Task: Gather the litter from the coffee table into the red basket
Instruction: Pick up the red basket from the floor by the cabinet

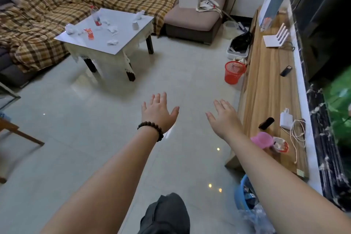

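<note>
The white coffee table (131, 32) stands across the room at the upper left. On it lie several crumpled white tissues (112, 42), a red wrapper (89, 33), a plastic bottle (96, 16) and a small white cup (135, 25). The red basket (234, 72) sits on the floor against the wooden TV bench, far right of the table. My left hand (158, 112) and my right hand (224, 118) stretch out over the bare floor, fingers spread, holding nothing, well short of both table and basket.
A plaid-covered sofa (47, 24) wraps behind the table; a brown chair (197, 11) holds a white box. The long wooden bench (269, 85) on the right carries a router, chargers and cups. A blue bin (245, 195) sits near my right arm.
</note>
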### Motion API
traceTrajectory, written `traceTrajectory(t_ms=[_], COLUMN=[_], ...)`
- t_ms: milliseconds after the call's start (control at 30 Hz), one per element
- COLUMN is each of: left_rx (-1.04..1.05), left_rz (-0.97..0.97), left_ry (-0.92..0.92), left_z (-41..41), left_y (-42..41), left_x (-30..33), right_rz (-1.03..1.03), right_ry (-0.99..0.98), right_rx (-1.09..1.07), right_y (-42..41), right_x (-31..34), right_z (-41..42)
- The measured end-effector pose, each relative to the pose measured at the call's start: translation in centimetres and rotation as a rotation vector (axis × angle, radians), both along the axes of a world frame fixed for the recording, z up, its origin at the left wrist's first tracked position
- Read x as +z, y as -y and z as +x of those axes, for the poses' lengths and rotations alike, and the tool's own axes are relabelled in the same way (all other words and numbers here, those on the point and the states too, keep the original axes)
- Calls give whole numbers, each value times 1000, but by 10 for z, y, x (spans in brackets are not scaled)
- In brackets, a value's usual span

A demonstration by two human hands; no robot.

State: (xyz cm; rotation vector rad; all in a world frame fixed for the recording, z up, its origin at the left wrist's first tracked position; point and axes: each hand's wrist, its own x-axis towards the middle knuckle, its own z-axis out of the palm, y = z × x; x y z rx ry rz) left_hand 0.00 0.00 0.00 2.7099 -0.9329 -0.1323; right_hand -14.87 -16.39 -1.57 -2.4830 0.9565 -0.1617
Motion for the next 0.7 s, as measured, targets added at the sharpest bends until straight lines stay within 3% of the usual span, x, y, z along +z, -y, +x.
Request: traceTrajectory(t_ms=[333,700], left_rx=[-61,-226], left_rz=[28,121], left_ry=[-4,-83], left_z=[117,261], left_y=[132,306], left_x=[-33,-30], right_rz=[6,20], right_ry=[-27,-55], right_rx=[-97,-260], right_y=[126,282], right_x=[-37,-29], right_z=[98,228])
